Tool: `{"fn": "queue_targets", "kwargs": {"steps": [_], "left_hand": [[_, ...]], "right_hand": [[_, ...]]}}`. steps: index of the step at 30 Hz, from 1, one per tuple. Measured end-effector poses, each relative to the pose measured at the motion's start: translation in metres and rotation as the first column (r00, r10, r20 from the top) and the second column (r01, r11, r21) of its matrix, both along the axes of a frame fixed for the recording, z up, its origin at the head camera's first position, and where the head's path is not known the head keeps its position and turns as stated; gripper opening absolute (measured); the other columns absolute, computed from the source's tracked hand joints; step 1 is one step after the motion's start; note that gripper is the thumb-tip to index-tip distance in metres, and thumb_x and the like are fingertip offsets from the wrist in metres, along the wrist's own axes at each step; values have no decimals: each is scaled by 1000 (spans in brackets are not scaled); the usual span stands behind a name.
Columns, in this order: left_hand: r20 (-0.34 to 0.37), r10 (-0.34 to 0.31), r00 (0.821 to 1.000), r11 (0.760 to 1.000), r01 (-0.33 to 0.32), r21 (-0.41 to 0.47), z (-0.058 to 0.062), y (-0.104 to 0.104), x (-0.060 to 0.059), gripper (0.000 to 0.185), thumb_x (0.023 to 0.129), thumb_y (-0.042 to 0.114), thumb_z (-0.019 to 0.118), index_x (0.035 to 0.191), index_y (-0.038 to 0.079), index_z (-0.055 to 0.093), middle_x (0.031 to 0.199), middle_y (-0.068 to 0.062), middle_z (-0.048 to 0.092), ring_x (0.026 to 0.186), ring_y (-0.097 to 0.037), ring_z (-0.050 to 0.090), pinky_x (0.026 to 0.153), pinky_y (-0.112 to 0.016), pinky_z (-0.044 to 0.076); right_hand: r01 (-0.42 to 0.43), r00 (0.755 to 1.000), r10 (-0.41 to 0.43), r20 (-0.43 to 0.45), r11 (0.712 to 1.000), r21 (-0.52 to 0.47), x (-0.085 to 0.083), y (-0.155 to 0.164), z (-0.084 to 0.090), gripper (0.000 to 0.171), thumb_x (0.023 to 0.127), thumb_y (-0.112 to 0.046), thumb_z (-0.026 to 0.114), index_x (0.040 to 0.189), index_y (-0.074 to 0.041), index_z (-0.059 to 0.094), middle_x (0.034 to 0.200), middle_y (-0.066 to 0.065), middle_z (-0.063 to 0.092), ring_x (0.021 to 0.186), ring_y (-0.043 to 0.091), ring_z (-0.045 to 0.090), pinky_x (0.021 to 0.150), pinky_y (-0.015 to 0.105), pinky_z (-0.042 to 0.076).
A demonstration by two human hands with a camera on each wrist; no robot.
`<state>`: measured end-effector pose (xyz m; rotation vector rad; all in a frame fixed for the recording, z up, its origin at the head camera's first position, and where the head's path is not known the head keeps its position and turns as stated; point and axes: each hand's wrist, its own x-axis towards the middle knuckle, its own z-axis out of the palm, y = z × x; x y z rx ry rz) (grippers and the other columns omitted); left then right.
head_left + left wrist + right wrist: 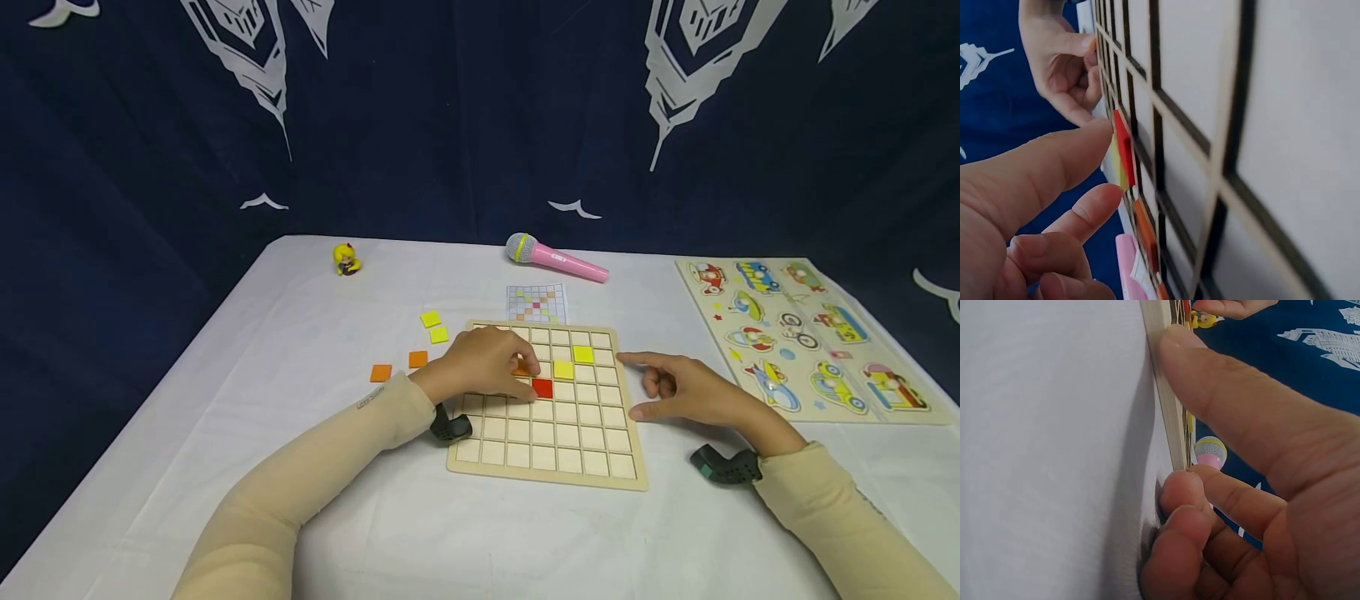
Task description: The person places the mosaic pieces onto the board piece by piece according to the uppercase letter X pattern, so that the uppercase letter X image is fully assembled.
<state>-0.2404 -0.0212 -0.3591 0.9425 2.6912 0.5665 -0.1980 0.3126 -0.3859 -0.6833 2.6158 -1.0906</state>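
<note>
You are reaching your left hand [491, 358] across the wooden grid board [543, 433], and its thumb and index finger are bracketing the red tile [542, 388], which is lying in a square near the middle. The left wrist view is showing both fingertips right by that tile, but it is too tight an angle to tell whether you are pinching it or letting it go.

Your right hand [678, 387] is gripping nothing: its thumb and extended index finger are touching the board's right edge, while the other fingers are curling in beside it.

Two yellow tiles [582, 354] are sitting on the board, stepping diagonally up and right from the red one, and an orange tile [520, 367] is showing partly beneath your left fingers. To the left of the board, two loose yellow tiles [438, 335] and two loose orange tiles [381, 373] are lying on the white tablecloth [412, 533].

A printed grid card [537, 302] is resting just beyond the board's far edge, with a pink microphone [562, 260] lying behind it. A small figurine [347, 259] is standing at far left, and a vehicle puzzle [787, 354] is lying at right.
</note>
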Motion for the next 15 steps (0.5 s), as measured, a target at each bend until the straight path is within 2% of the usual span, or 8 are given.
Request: {"fn": "queue_targets", "kwargs": {"steps": [3,6,15], "left_hand": [[14,17,1000,1000,-17,18,4,-8,1,20,90,39,89,105,28,82,63,8,49,74,-12,52,65,-31,38],[38,42,998,998,-44,44,10,-18,1,20,92,38,86,108,26,83,65,8,48,70,-10,48,64,-29,35],[77,101,992,982,-112,154,31,-53,-5,28,95,34,85,118,19,83,73,4,52,64,-14,48,63,-30,36]], "right_hand": [[-1,1000,1,2,1000,-3,0,0,0,79,86,-11,92,150,13,52,87,0,53,70,9,45,62,27,39],[-4,1000,4,2,1000,-5,0,0,0,79,86,-11,92,150,13,52,87,0,54,70,9,45,62,27,39],[-2,1000,2,7,1000,-9,0,1,0,79,86,-10,92,150,13,52,88,0,54,70,9,45,62,27,39]]}}
